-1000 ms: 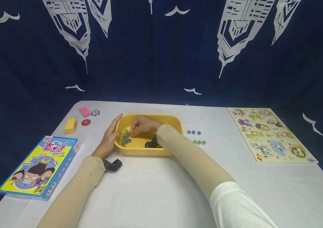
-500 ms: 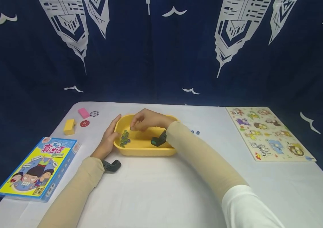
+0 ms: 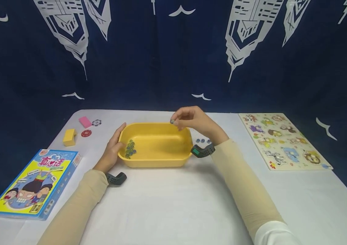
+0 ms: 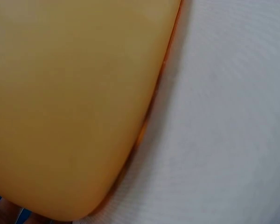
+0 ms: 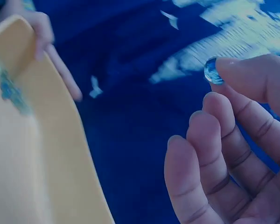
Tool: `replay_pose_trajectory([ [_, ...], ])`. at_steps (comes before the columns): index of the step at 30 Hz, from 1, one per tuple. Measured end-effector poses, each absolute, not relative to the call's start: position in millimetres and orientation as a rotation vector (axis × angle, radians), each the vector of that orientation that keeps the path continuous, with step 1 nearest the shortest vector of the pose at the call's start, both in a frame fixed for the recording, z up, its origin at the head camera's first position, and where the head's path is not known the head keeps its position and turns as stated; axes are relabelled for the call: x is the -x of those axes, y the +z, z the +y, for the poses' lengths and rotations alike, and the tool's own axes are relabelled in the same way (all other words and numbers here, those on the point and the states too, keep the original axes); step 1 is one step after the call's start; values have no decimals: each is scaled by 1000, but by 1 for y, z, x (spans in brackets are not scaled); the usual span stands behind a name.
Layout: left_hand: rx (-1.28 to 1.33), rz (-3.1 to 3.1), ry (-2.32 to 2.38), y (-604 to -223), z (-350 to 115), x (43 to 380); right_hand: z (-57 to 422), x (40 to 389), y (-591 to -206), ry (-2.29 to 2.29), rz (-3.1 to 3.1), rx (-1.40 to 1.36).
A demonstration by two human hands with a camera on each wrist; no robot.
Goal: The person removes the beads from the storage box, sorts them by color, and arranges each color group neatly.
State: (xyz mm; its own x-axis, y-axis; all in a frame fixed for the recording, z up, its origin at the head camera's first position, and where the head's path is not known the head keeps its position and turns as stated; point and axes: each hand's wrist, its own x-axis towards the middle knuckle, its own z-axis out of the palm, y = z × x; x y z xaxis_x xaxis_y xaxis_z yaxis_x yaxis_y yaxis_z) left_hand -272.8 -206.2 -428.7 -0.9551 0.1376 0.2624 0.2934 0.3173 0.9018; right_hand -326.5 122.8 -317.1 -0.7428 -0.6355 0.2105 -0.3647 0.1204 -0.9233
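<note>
My left hand [image 3: 110, 152] holds the left end of a yellow plastic bin [image 3: 158, 163], thumb at the rim and fingers along the outside. In the left wrist view the outer wall of the bin [image 4: 74, 102] fills much of the picture. Over the bin's far right corner, my right hand [image 3: 193, 120] pinches a small clear bluish glass marble [image 5: 212, 71] between thumb and index finger. Several green and blue marbles [image 3: 130, 149] lie together at the left end inside the bin. Beyond its right side, blue marbles [image 3: 202, 141] sit in a row on the table, partly behind my right wrist.
On the left lie a boxed card game [image 3: 32, 183], a yellow block [image 3: 69, 137], a pink block [image 3: 85, 121], a red chip [image 3: 86, 133] and a black-and-white chip [image 3: 96, 123]. An animal puzzle board [image 3: 283, 143] lies at right. A dark blue curtain [image 3: 161, 68] hangs behind the white table.
My right hand has risen out of the bin and moved right, carrying a marble above the rim. My left hand keeps its hold on the bin's left end.
</note>
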Motion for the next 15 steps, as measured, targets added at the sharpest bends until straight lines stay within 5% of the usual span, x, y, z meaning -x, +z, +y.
replay_pose_trajectory([
  [15, 407, -2446, -1697, -427, -206, 272, 240, 343, -372, -1752, 2441, 335],
])
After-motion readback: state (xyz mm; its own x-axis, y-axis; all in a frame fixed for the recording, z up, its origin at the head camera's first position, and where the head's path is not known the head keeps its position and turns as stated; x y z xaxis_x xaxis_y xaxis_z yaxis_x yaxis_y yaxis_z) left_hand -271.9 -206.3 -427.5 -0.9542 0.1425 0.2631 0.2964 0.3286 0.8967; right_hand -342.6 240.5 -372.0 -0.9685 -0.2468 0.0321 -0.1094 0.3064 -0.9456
